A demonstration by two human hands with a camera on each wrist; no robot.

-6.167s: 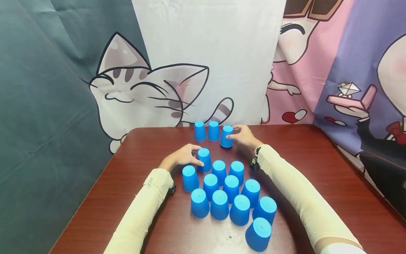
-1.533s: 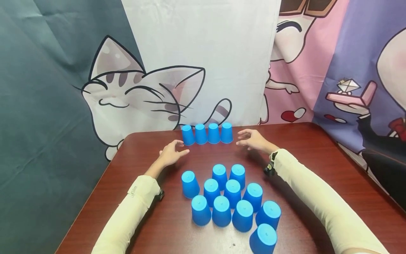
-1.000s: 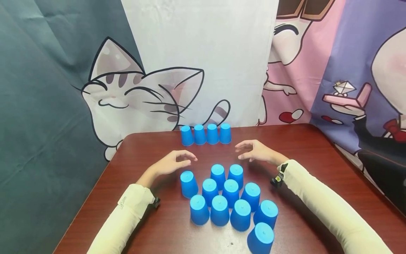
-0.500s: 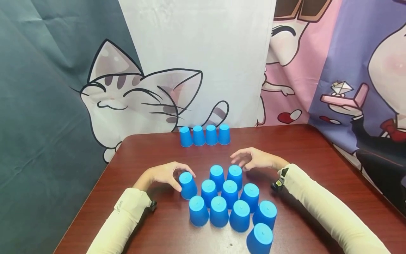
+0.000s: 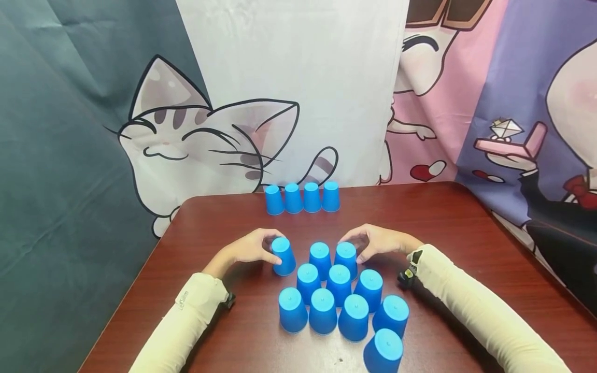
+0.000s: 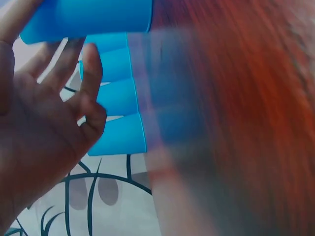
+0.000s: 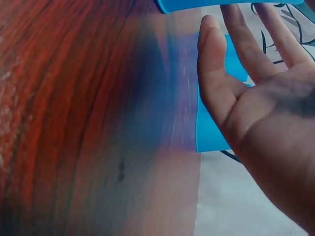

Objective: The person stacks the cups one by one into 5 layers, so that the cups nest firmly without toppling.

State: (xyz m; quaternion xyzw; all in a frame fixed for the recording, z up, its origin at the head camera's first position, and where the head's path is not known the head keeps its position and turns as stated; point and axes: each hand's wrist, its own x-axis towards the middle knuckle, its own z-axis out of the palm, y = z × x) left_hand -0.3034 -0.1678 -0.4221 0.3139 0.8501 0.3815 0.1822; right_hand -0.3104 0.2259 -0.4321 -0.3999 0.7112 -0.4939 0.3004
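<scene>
My left hand [image 5: 254, 246] grips an upside-down blue plastic cup [image 5: 283, 256] between thumb and fingers. In the left wrist view that held cup [image 6: 88, 19] crosses the top, with the hand [image 6: 44, 113] below it. My right hand [image 5: 380, 241] curls thumb and fingers round another upside-down blue cup [image 5: 346, 259], at the back right of the near group. Only the lower edge of this cup [image 7: 221, 4] shows at the top of the right wrist view. Beside it stands a blue cup [image 5: 320, 259] that neither hand touches.
Several upside-down blue cups stand in a straight row [image 5: 302, 198] near the far edge of the brown table [image 5: 224, 215]. Several more, such as the front cup [image 5: 383, 349], cluster close to me. A cartoon-printed cloth [image 5: 326, 77] hangs behind the table.
A fourth cup has joined the far row at its left end. Both hands came back from there. The left has taken the near group's left cup and shifted it forward; the right has closed round another.
</scene>
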